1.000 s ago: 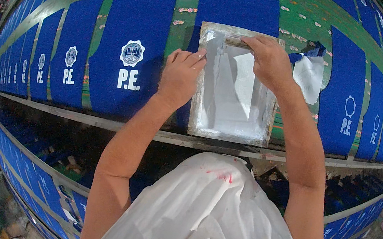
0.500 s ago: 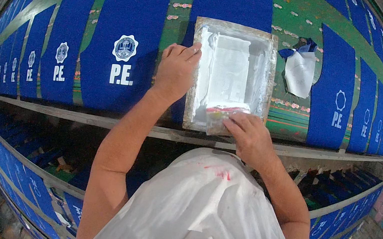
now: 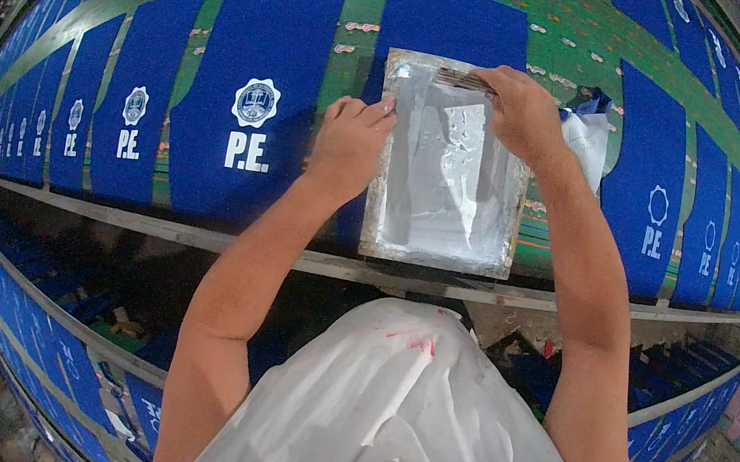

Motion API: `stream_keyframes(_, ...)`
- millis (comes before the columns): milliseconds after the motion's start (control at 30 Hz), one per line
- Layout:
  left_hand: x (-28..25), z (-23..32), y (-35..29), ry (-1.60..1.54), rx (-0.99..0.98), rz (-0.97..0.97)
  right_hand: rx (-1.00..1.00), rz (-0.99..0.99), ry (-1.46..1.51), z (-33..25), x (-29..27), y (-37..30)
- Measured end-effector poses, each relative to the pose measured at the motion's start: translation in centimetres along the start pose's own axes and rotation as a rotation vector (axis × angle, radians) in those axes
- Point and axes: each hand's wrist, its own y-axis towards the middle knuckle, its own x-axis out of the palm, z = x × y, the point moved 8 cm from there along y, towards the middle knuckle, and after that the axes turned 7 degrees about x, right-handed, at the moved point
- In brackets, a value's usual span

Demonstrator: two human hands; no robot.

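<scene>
A rectangular screen-printing frame (image 3: pixel 433 261) lies on a blue fabric piece (image 3: pixel 453 25) at the middle of the green table. White ink coats its inside, with a glossy wet streak down the mesh. My left hand (image 3: pixel 352 142) is closed on the frame's left edge, its fingertips over the rim. At the frame's far right corner, my right hand (image 3: pixel 525 112) grips a squeegee (image 3: pixel 464 80). Only a strip of the squeegee shows beside the fingers. Whatever lies directly beneath the mesh is hidden.
Blue fabric pieces with white printed emblems and letters (image 3: pixel 256 104) lie in a row on the left. Those on the right (image 3: pixel 660 192) bear an emblem outline. A white and blue rag (image 3: pixel 588 140) sits beyond my right forearm. The table's front rail (image 3: pixel 288 254) runs before me.
My right hand has moved the squeegee from the frame's near end to its far end. The white layer on the mesh now looks thinner and streaked. My left hand stays on the left edge.
</scene>
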Motion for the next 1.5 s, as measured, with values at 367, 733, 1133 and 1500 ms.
stream_keyframes(367,0.2,0.2,-0.3,0.027,0.005,0.038,-0.139,-0.076,0.045,-8.8,0.4,-17.6)
stream_keyframes(733,0.0,-0.2,-0.2,0.023,0.009,0.031,0.063,-0.187,-0.018,-1.3,0.2,-3.2)
stream_keyframes(1133,0.3,0.1,-0.3,-0.004,-0.016,-0.010,-0.138,-0.008,0.101,-4.2,0.4,-9.4)
stream_keyframes(1500,1.3,0.4,-3.3,-0.381,-0.254,0.220,-0.101,-0.084,0.112,-9.8,0.8,-21.0)
